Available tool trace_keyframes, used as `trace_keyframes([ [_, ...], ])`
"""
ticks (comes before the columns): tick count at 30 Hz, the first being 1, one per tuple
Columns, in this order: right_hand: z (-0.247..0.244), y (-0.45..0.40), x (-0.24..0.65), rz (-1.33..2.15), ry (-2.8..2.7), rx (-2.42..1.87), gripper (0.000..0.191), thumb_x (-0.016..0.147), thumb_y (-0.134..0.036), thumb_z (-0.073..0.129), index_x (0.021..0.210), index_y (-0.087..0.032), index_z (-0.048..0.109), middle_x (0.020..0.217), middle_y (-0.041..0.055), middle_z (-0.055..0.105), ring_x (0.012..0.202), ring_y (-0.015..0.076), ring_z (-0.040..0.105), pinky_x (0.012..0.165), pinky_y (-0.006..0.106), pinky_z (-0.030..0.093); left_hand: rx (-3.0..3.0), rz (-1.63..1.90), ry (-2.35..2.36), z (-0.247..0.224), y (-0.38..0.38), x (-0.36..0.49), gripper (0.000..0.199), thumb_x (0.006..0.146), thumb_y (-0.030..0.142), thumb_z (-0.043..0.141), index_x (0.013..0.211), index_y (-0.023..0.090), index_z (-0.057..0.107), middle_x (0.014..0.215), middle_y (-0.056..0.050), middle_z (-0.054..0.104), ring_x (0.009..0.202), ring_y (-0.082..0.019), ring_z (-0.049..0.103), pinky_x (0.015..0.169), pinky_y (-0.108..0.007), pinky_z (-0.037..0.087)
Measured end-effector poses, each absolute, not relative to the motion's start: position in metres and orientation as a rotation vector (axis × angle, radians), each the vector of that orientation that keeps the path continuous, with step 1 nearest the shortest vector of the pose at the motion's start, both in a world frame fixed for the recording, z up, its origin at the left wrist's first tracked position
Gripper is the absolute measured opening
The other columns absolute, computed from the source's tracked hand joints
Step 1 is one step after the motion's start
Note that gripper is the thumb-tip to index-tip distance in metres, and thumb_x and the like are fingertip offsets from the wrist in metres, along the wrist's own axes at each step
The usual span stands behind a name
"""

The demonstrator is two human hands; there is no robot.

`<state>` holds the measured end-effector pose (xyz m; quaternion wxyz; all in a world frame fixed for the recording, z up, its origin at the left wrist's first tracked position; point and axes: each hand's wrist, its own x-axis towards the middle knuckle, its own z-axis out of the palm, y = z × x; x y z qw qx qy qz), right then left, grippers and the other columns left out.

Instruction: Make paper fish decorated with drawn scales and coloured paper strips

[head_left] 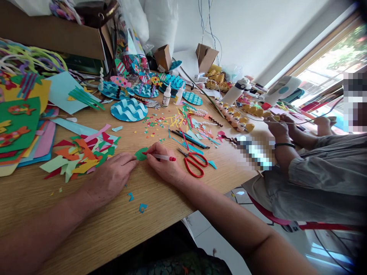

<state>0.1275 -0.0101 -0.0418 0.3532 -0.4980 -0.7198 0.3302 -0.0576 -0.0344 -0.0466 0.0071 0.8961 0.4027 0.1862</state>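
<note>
Green paper cutout (141, 154), one, flat on the wooden table (114, 225) between the wearer's two hands.

From largest down: one table; one co-worker at right in grey clothing (323, 179), hands (276, 126) near yellow pieces; one big cardboard carton (71, 34) at back left; two smaller brown boxes (206, 58) by the wall. Near left, one green sheet (30, 124) bearing two orange fish (21, 110).

Left hand (113, 177): fingers stretched flat, tips at the cutout's left edge (thumb hidden, so I can't tell whether it pinches). Right hand (164, 164): closed in a writing grip on one red marker (162, 156), tip at the cutout's right side.

Beyond the hands, one blue disc (129, 110) with wavy pale strips lies nearest; more discs behind overlap, count uncertain. One white bottle (236, 91), tilted in view. One pair of red-handled scissors (196, 162), just right of the right hand. Two white glue bottles (166, 95), upright side by side. Two blue scraps (142, 207) near the table's front; coloured offcuts (82, 154) heaped left, too many to count.

Writing: print on one glue bottle, too small to read.
</note>
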Motion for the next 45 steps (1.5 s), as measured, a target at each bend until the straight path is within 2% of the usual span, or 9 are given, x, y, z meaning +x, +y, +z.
trace_keyframes([
  [6,-0.0428,-0.0102,0.1267,0.890,-1.888,-1.254,0.003,0.077,-0.020,0.049,0.077,-0.020,0.051,0.062,-0.0049,0.055,0.053,0.0078,0.048,0.051,0.019,0.036,2.809,0.620,1.247,-0.0498,-0.0335,-0.0586,0.039,0.083,0.014,0.029,0.099,0.015,0.064,0.101,-0.011,0.063,0.098,-0.024,0.057,0.084,-0.038,0.050],
  [22,-0.0425,-0.0104,0.1285,0.817,-1.908,-1.252,0.002,0.075,-0.018,0.049,0.075,-0.019,0.051,0.063,-0.0045,0.055,0.057,0.0082,0.050,0.057,0.020,0.038,2.857,0.627,1.250,-0.0496,-0.0328,-0.0579,0.040,0.084,0.014,0.027,0.098,0.014,0.065,0.101,-0.011,0.063,0.096,-0.023,0.058,0.083,-0.038,0.051],
  [32,-0.0433,-0.0108,0.1287,0.851,-1.921,-1.221,0.002,0.075,-0.020,0.049,0.074,-0.019,0.050,0.063,-0.0049,0.053,0.056,0.0077,0.048,0.055,0.019,0.036,2.921,0.692,1.191,-0.0487,-0.0331,-0.0576,0.039,0.084,0.013,0.029,0.098,0.009,0.065,0.098,-0.014,0.063,0.094,-0.024,0.059,0.081,-0.037,0.052],
  [45,-0.0428,-0.0115,0.1283,0.843,-1.898,-1.262,0.002,0.075,-0.019,0.049,0.074,-0.019,0.051,0.062,-0.0052,0.053,0.054,0.0074,0.046,0.053,0.019,0.035,2.959,0.680,1.190,-0.0513,-0.0325,-0.0591,0.038,0.085,0.012,0.030,0.101,0.008,0.064,0.100,-0.014,0.063,0.097,-0.025,0.058,0.082,-0.037,0.051],
])
